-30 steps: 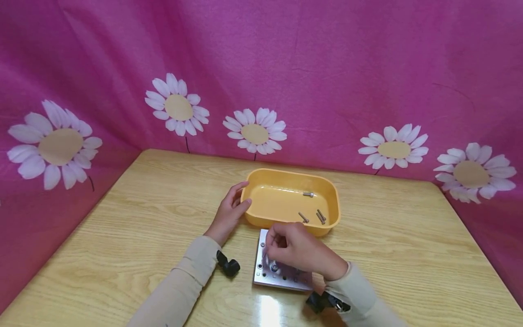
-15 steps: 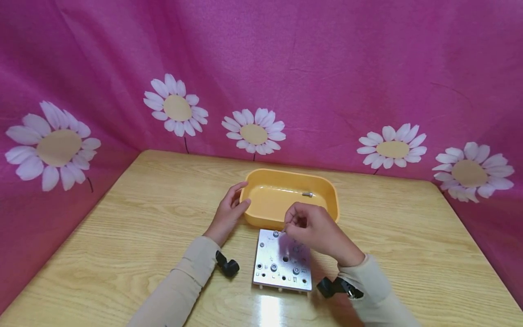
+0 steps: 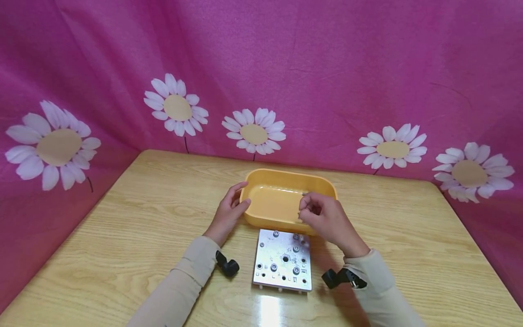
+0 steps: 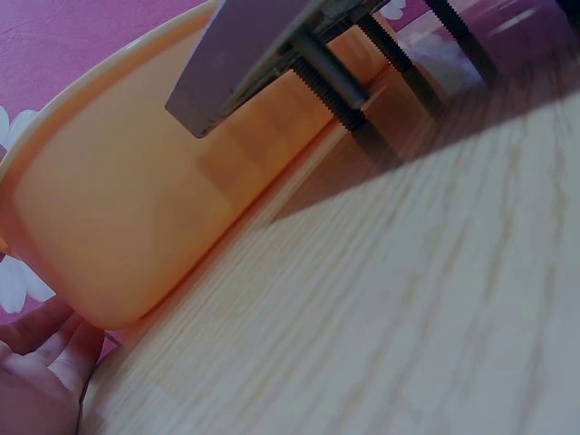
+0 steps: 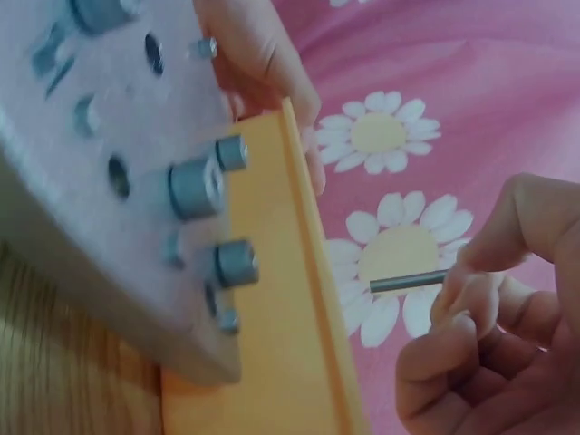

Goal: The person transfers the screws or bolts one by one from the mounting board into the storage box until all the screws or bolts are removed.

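My left hand (image 3: 225, 217) holds the left end of a yellow plastic bin (image 3: 265, 222), its thumb and fingers spread about the end wall. Over the bin's right front side, my right hand (image 3: 328, 222) pinches a screw (image 5: 408, 281) between thumb and fingertips; its thin metal shank juts out in the right wrist view, while its head is hidden by the fingers. In front of the bin lies a square metal plate (image 3: 269, 254) with holes and several socket-head screws (image 3: 274, 267) standing in it. Threaded shanks (image 4: 326, 91) reach below the plate in the left wrist view.
Part of another screw (image 3: 304, 194) shows inside the bin beside the right hand, which covers the bin's right part. A light wooden table (image 3: 171, 190) carries everything. A pink curtain (image 3: 310, 81) with white flowers hangs behind and at the sides.
My right hand has moved from above the plate back and right to over the bin, and now pinches a screw. The left hand stays at the bin's left end.
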### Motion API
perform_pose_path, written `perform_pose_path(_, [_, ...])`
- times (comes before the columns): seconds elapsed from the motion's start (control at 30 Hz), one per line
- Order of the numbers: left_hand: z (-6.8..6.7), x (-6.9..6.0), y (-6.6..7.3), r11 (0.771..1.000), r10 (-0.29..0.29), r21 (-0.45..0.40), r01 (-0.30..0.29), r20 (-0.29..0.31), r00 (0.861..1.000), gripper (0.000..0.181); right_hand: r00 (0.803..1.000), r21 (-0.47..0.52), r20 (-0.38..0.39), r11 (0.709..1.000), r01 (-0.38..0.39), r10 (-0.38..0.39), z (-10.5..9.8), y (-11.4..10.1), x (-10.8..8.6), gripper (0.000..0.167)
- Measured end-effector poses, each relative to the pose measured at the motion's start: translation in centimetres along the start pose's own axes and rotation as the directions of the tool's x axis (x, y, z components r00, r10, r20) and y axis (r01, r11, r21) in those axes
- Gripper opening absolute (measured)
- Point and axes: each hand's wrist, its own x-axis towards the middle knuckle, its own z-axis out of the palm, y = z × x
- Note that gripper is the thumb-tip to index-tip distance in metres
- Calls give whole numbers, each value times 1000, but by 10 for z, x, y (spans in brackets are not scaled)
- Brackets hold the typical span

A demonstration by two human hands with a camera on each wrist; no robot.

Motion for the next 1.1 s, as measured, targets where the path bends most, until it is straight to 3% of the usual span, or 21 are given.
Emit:
perform_pose_path(0.33, [1, 0, 0, 1000, -10, 10, 10, -3, 1000, 46, 996, 11, -65, 998, -65, 66, 3, 22, 5, 7])
perform_pose_path(0.77, [1, 1, 1, 1000, -15, 21, 15, -7, 1000, 48, 998, -56, 8, 996, -64, 65, 10, 32, 7, 9])
perform_pose_path(1.1, [1, 0, 1, 1000, -12, 20, 12, 0, 1000, 48, 997, -158, 52, 986, -46, 55, 12, 32, 7, 22])
